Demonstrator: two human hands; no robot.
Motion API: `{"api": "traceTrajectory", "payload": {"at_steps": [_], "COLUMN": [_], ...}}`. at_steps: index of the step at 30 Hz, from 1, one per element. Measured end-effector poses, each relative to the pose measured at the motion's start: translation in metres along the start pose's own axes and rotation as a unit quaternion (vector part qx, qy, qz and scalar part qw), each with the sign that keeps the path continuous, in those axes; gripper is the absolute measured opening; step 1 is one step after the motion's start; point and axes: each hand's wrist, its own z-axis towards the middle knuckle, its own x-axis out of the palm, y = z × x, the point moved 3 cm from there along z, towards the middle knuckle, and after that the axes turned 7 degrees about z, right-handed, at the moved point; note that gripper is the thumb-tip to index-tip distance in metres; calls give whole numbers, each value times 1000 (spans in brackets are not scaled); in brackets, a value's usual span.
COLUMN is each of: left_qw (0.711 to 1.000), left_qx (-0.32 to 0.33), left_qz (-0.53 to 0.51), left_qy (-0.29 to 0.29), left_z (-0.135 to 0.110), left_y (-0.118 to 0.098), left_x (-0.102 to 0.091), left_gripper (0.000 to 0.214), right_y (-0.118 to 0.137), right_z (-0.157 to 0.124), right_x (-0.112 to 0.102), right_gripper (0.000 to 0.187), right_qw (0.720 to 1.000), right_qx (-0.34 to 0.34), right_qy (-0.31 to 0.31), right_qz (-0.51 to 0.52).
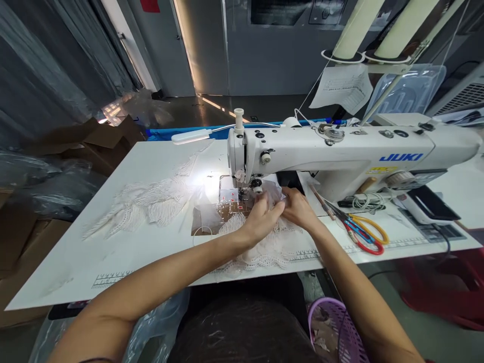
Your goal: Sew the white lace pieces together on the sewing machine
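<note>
A white sewing machine (302, 151) stands on the white table, its needle area lit by a bright lamp. Just right of the needle, my left hand (262, 219) is closed on pale sheer lace fabric (270, 247), which spreads toward the table's front edge. Close beside it, my right hand (300, 209) pinches the same fabric near its upper edge. The fingertips of both hands are partly hidden by cloth and by each other. Another length of white lace (151, 201) lies to the left of the machine.
Scissors with yellow handles (372, 229) and a red-handled pair (366, 244) lie at the right, near a coil of cord (366, 205). Thread cones (355, 30) rise behind the machine. Below the table edge stands a purple basket (333, 302). Cardboard boxes (109, 141) sit at the left.
</note>
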Motion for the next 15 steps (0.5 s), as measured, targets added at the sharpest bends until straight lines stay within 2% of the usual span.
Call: {"api": "traceTrajectory", "payload": {"at_steps": [3,6,8,11,15], "left_qw": [994,988,990,993,998], "left_qx": [43,58,33,18,5], "left_qz": [98,135,135,116,40], "left_qy": [22,40,30,-16,-40], "left_z": [-28,-52,-64,-76,-85], "left_y": [-5,-13,-20,-27,-19], "left_x": [-20,-43,-58,-76,-80], "left_gripper": [54,50,47,47,44], "right_y": [-9,-24,-35,-48,-49], "right_z": [4,9,12,13,-3], "right_x": [1,-4,-11,-22,-39], "right_gripper": [29,28,35,46,46], "right_qw": [999,994,987,974,965], "right_qx": [18,50,76,101,108], "right_qy": [-14,-24,-41,-73,-74], "right_qz": [32,89,134,191,229]}}
